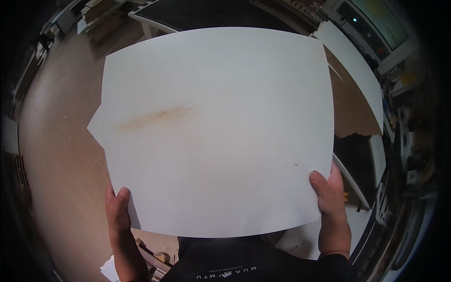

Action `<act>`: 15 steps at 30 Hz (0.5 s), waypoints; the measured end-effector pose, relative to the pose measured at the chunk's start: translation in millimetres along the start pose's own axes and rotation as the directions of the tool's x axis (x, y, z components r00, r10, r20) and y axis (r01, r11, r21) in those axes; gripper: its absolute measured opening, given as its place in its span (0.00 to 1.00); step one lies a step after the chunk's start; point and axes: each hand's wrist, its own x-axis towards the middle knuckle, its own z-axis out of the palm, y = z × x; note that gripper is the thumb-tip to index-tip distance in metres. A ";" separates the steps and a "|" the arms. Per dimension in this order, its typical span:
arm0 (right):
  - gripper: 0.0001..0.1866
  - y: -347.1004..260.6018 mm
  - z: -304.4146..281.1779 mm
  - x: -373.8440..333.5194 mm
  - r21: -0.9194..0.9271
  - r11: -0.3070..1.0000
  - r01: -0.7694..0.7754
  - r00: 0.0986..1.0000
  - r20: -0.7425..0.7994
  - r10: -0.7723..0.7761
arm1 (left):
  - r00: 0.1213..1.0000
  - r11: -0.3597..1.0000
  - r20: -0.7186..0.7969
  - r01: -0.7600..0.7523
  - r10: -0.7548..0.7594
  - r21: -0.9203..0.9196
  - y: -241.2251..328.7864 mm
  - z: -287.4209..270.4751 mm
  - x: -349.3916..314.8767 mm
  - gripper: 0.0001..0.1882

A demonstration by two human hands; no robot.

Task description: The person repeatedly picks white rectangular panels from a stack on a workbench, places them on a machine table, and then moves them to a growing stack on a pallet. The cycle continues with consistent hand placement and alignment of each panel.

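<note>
A large white panel (235, 127) fills the middle of the view, held up in front of my body. A brownish smear runs across its left half, and a few small dark specks lie near its lower right. At the panel's lower left edge, my left hand (118, 209) is closed, thumb on the front face and fingers mostly hidden behind. My right hand (330, 190) grips the lower right edge the same way. A pointed white corner (96, 127) juts out past the left edge; whether it belongs to this panel or another behind it, I cannot tell.
Behind the panel stands a dark-topped table (221, 14) with a white frame. To the right are a brown board (354, 105) with a ragged end, a long white board (352, 61) and a machine with a screen (383, 23). Stacked boards (101, 16) sit at the far left, beyond the brown floor (61, 141).
</note>
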 end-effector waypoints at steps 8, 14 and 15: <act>0.27 -47.4 -145.0 -24.2 0.208 0.974 0.093 0.967 -0.252 -0.039 | 0.952 0.997 0.297 -0.077 0.068 0.017 123.8 160.4 59.7 0.26; 0.20 -62.9 -258.4 33.4 0.245 0.969 0.011 0.904 -0.417 0.095 | 0.876 0.981 0.483 -0.103 0.010 0.167 190.9 332.6 152.9 0.26; 0.20 -64.4 -274.3 40.5 0.256 0.966 0.019 0.910 -0.404 0.090 | 0.868 0.974 0.495 -0.128 0.018 0.188 196.3 358.9 159.6 0.26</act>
